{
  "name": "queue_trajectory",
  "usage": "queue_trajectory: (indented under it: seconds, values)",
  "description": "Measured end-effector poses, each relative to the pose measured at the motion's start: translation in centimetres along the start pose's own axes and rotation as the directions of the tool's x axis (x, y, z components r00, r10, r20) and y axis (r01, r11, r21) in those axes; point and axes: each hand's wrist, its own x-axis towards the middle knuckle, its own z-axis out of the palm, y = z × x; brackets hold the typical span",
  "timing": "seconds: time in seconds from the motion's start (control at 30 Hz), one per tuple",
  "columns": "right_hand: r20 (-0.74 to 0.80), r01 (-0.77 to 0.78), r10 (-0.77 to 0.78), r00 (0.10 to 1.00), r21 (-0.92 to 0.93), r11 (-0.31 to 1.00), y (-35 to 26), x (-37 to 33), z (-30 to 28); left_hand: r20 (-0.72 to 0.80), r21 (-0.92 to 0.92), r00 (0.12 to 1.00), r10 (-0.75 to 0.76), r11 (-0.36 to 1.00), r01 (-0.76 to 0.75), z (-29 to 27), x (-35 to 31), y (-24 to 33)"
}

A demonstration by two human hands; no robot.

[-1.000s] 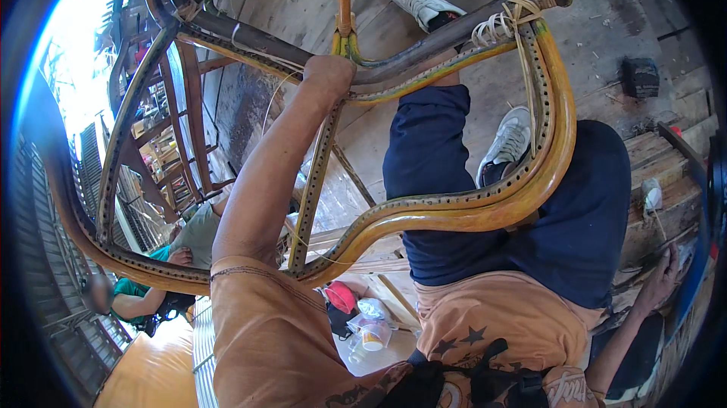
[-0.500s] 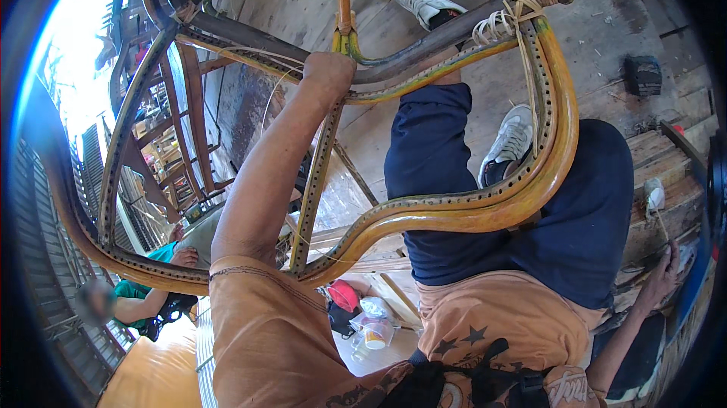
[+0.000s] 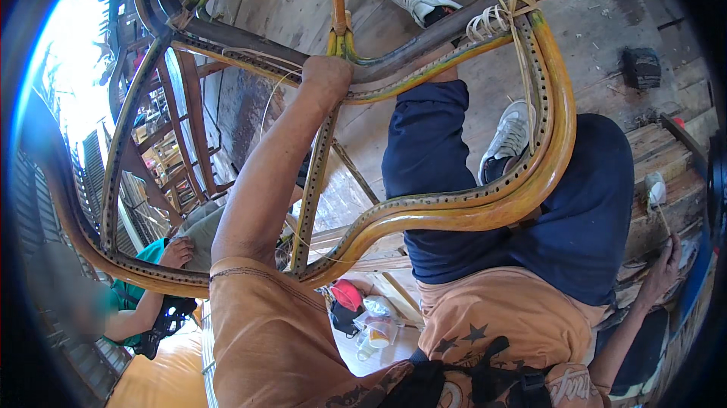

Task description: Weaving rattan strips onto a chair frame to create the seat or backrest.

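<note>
Since the earlier frames, the co-worker (image 3: 130, 322) at the left edge has shifted, head and arm now larger in view; the curved frame (image 3: 454, 215) and both of the person's own hands keep nearly the same places, with only a slight drift of the whole view. The frame spans the space before the person, its front rail crossing over the dark trousers (image 3: 579, 204), so the legs may help prop it. The left hand (image 3: 329, 79) is closed like a fist where the holed strut (image 3: 313, 188) meets the dark rail; its fingertips are hidden, but the fingers seem wrapped around that joint, a spot that probably steadies the frame well. A thin pale strand (image 3: 263, 116) hangs in a loop beside that forearm. At the far corner, pale strips (image 3: 488, 26) are wound around the rails, likely to bind them, with loose lengths trailing down the curved side. The right hand (image 3: 666, 266) reaches far out to the right, beside a small white bundle (image 3: 656, 188) from which a thin stick or cord runs toward it; whether those fingers pinch it, I cannot tell.
</note>
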Motion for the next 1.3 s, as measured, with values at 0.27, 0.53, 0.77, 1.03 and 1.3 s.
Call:
queue_trajectory:
  seconds: [0.27,0.53,0.77,1.03,1.3]
  values:
    - [-0.008,0.004,-0.005,1.000,-0.007,1.000,0.0,0.1,0.1,-0.061,0.020,0.998,0.014,1.000,-0.012,0.3,0.2,0.1]
    - [0.003,0.013,-0.013,1.000,0.044,0.999,-0.3,0.1,0.2,-0.048,0.013,0.999,0.000,1.000,0.001,0.5,0.4,0.1]
    - [0.010,-0.038,0.037,0.999,0.078,0.996,-0.5,0.1,0.3,0.001,0.033,1.000,0.007,0.999,-0.007,0.2,0.2,0.3]
    - [0.001,-0.035,0.035,0.999,0.010,0.999,-0.7,0.2,0.4,-0.032,0.032,0.999,0.004,0.999,-0.003,0.5,0.8,0.5]
    - [0.011,-0.037,0.037,0.999,0.048,0.998,0.1,0.4,0.5,-0.056,0.020,0.998,0.015,1.000,-0.014,0.9,0.7,0.4]
